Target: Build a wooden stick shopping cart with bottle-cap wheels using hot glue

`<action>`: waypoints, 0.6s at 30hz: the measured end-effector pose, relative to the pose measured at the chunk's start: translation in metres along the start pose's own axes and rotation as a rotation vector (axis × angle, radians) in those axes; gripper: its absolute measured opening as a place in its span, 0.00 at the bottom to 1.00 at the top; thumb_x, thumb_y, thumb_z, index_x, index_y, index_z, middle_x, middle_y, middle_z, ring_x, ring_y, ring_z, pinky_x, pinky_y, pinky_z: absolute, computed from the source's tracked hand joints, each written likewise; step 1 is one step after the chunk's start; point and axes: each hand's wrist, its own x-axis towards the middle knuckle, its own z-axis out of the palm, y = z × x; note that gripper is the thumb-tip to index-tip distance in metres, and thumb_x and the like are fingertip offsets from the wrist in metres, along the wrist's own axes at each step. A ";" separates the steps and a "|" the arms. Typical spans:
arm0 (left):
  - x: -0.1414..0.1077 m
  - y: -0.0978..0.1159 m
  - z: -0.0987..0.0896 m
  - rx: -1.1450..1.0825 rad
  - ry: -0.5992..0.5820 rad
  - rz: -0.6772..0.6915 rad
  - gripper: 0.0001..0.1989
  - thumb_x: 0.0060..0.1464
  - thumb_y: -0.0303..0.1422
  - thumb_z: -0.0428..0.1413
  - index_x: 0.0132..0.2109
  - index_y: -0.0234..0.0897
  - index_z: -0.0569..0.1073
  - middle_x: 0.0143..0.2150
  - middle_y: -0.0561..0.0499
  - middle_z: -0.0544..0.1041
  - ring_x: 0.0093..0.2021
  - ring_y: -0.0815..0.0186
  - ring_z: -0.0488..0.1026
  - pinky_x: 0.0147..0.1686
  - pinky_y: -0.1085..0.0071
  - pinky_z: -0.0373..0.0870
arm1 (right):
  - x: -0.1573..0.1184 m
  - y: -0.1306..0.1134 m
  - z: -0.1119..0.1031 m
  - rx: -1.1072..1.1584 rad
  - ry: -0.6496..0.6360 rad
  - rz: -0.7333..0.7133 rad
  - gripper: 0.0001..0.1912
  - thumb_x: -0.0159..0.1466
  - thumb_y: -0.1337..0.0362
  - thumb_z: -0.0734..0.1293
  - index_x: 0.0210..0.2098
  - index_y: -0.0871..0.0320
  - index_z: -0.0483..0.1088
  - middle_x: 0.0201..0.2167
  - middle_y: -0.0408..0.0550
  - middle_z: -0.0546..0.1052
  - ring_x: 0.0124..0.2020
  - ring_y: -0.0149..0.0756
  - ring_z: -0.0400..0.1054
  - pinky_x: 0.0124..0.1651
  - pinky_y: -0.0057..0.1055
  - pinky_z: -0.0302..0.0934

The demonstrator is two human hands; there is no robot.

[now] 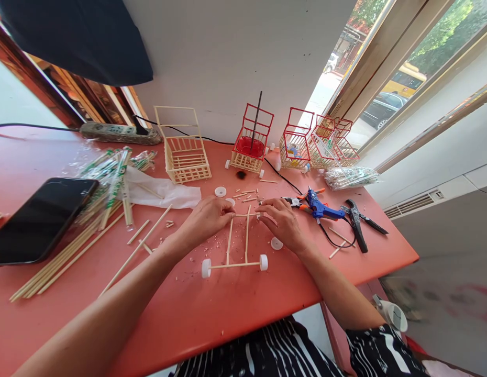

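A small frame of wooden sticks (247,238) lies on the red table (196,314). Its near crosspiece has a white cap wheel (206,268) at the left end and another (263,262) at the right end. My left hand (212,213) pinches the left end of the far crosspiece. At that crosspiece's right end is my right hand (280,220), fingers bent around the tip, palm down. Loose white caps lie beyond my left hand (220,192) and beside my right hand (277,243).
A blue glue gun (320,207) and black-handled pliers (357,225) lie at the right. Stick carts (186,157) stand along the wall. On the left are a phone (43,220), long sticks (70,256) and a power strip (118,133).
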 end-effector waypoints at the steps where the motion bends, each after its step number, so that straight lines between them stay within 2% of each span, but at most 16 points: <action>1: 0.000 0.000 0.000 0.001 0.001 0.002 0.12 0.54 0.37 0.53 0.31 0.39 0.80 0.29 0.48 0.81 0.35 0.59 0.76 0.36 0.68 0.66 | 0.000 0.001 0.001 -0.004 -0.007 -0.003 0.09 0.71 0.63 0.67 0.49 0.55 0.76 0.49 0.53 0.77 0.52 0.44 0.69 0.57 0.42 0.64; 7: 0.000 0.000 0.001 0.008 -0.001 0.002 0.12 0.54 0.36 0.53 0.31 0.38 0.80 0.30 0.48 0.81 0.34 0.60 0.76 0.35 0.68 0.65 | 0.000 0.002 0.004 -0.014 -0.036 -0.004 0.10 0.71 0.62 0.68 0.51 0.54 0.75 0.52 0.53 0.77 0.55 0.46 0.69 0.58 0.45 0.64; 14: 0.000 0.001 -0.001 0.019 -0.020 -0.003 0.12 0.54 0.36 0.54 0.31 0.38 0.81 0.32 0.47 0.82 0.36 0.58 0.77 0.37 0.67 0.65 | -0.001 -0.004 -0.002 0.029 0.010 0.025 0.11 0.73 0.62 0.65 0.53 0.50 0.74 0.54 0.52 0.76 0.57 0.43 0.68 0.61 0.44 0.62; 18: 0.001 0.002 -0.001 0.028 -0.032 -0.009 0.12 0.54 0.37 0.54 0.32 0.38 0.81 0.33 0.47 0.83 0.37 0.57 0.77 0.38 0.65 0.65 | -0.001 0.000 0.002 -0.007 -0.045 0.025 0.11 0.71 0.61 0.67 0.52 0.52 0.75 0.54 0.52 0.77 0.57 0.45 0.68 0.60 0.44 0.62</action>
